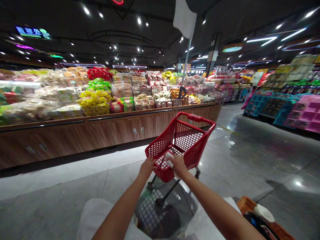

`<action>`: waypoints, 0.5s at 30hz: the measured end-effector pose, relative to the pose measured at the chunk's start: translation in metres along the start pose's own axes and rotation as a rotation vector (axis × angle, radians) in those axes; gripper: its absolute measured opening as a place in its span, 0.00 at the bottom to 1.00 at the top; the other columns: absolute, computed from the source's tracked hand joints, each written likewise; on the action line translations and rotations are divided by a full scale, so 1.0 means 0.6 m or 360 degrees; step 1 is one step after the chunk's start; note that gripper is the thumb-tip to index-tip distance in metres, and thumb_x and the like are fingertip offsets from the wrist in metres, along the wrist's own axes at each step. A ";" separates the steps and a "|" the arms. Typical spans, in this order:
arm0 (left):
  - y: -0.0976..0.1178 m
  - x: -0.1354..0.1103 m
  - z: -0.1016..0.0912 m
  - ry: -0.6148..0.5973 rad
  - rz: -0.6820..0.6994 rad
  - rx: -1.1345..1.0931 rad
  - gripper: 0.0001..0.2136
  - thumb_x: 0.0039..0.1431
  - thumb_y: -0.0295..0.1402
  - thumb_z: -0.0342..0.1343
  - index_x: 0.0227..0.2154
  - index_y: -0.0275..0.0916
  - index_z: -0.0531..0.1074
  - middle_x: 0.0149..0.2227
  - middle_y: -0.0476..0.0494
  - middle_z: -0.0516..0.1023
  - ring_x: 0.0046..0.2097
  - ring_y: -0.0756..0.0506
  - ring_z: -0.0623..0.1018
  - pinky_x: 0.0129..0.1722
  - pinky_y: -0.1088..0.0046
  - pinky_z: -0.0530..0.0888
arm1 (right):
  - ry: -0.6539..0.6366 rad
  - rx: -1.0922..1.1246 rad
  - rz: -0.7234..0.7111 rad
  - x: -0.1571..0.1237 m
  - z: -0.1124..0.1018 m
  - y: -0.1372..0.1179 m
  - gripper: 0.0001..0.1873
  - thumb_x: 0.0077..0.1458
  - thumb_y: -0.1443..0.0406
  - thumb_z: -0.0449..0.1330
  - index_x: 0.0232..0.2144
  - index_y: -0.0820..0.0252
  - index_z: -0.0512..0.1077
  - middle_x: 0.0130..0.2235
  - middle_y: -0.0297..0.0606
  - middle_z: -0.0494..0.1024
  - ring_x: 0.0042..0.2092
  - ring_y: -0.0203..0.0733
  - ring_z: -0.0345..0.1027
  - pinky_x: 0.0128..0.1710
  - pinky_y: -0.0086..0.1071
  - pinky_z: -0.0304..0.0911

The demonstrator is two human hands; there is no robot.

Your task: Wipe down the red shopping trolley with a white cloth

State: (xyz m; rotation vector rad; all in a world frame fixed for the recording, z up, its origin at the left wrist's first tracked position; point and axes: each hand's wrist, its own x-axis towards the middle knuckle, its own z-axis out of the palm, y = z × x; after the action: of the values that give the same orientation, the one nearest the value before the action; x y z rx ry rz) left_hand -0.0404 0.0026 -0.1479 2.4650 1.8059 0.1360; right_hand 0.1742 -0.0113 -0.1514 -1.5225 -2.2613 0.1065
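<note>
A red plastic shopping cart (190,141) stands on wheels in front of me, its lattice basket showing nothing inside. My left hand (147,167) grips the basket's near left corner, fingers curled over the rim. In my right hand (178,164) is a crumpled white cloth (169,159), held over the near end of the basket; whether it is fabric or paper I cannot tell. The hand partly covers that rim, so contact there is unclear.
A long wood-fronted counter (112,131) piled with packaged foods runs behind the cart. A white flag (184,18) rises on a pole. Blue and pink display racks (303,111) stand at right. An orange-brown basket (246,203) with items sits by my right side.
</note>
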 end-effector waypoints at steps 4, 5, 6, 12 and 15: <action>0.023 -0.007 0.021 0.0048 -0.0001 -0.0032 0.17 0.59 0.31 0.56 0.52 0.40 0.71 0.54 0.39 0.74 0.61 0.39 0.67 0.60 0.62 0.65 | 0.0231 -0.0004 -0.0006 -0.045 0.073 -0.077 0.17 0.60 0.69 0.54 0.48 0.47 0.73 0.48 0.38 0.73 0.50 0.45 0.64 0.59 0.48 0.46; 0.025 -0.009 0.026 0.0078 -0.0002 -0.0043 0.17 0.59 0.31 0.56 0.52 0.40 0.71 0.54 0.38 0.74 0.61 0.39 0.67 0.61 0.61 0.64 | 0.0312 -0.0026 0.0014 -0.053 0.082 -0.081 0.17 0.60 0.69 0.55 0.49 0.46 0.72 0.50 0.39 0.73 0.51 0.45 0.64 0.59 0.48 0.47; 0.026 -0.010 0.030 0.0114 0.0004 -0.0053 0.18 0.59 0.31 0.57 0.53 0.39 0.70 0.55 0.37 0.74 0.62 0.38 0.67 0.61 0.60 0.64 | 0.0368 -0.0060 0.0012 -0.059 0.087 -0.078 0.18 0.59 0.69 0.55 0.50 0.46 0.72 0.51 0.39 0.72 0.51 0.45 0.64 0.59 0.47 0.47; -0.016 0.009 0.017 0.0052 0.0445 -0.0069 0.18 0.63 0.28 0.49 0.55 0.45 0.69 0.57 0.43 0.73 0.61 0.44 0.68 0.63 0.61 0.62 | 0.0269 -0.0231 -0.0371 -0.072 0.032 0.019 0.20 0.56 0.71 0.55 0.49 0.50 0.72 0.42 0.39 0.75 0.46 0.43 0.67 0.63 0.44 0.45; -0.034 0.042 0.002 0.0019 0.0435 -0.0037 0.21 0.61 0.23 0.47 0.54 0.48 0.69 0.61 0.46 0.69 0.65 0.44 0.62 0.66 0.54 0.54 | 0.0305 -0.0166 -0.0330 -0.087 0.013 0.050 0.17 0.56 0.71 0.55 0.46 0.53 0.73 0.40 0.39 0.74 0.45 0.43 0.67 0.61 0.42 0.50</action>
State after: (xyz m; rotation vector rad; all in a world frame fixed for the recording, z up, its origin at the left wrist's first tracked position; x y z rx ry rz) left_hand -0.0519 0.0329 -0.1512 2.6870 1.4529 0.1878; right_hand 0.2141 -0.0453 -0.1823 -1.2773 -2.2819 -0.2107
